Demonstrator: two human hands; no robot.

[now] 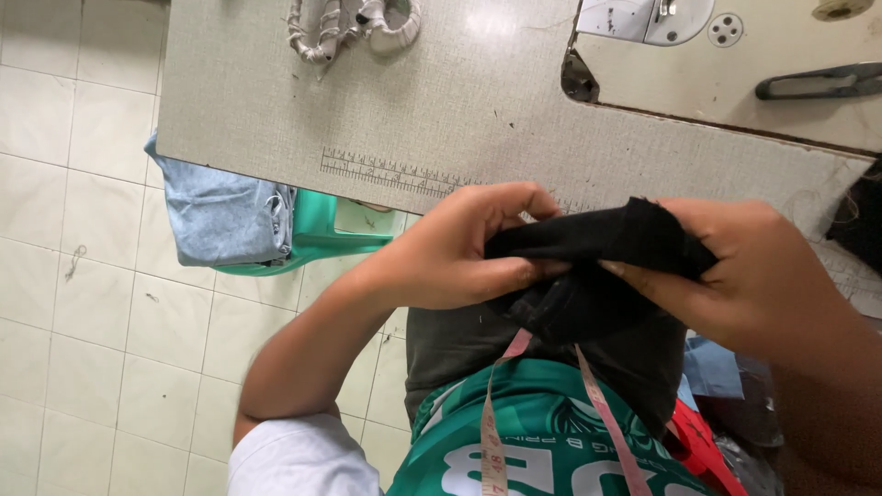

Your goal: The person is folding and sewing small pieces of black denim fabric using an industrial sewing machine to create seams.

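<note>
My left hand (459, 246) and my right hand (735, 276) both pinch a piece of black fabric (606, 243) held up in front of my body, just below the front edge of the sewing table (459, 101). The left thumb and fingers grip its left end; the right fingers grip its right side from below and behind. More black cloth hangs down under the hands onto my lap. A pink measuring tape (491, 432) hangs around my neck over a green shirt.
A ruler strip (386, 172) is printed along the table's front edge. The sewing machine bed (735, 64) lies at the top right, with black scissors (813, 83) on it. A green plastic stool (312, 234) holding folded blue denim (220, 211) stands on the tiled floor at the left. White wrapped cords (354, 28) lie at the table's far edge.
</note>
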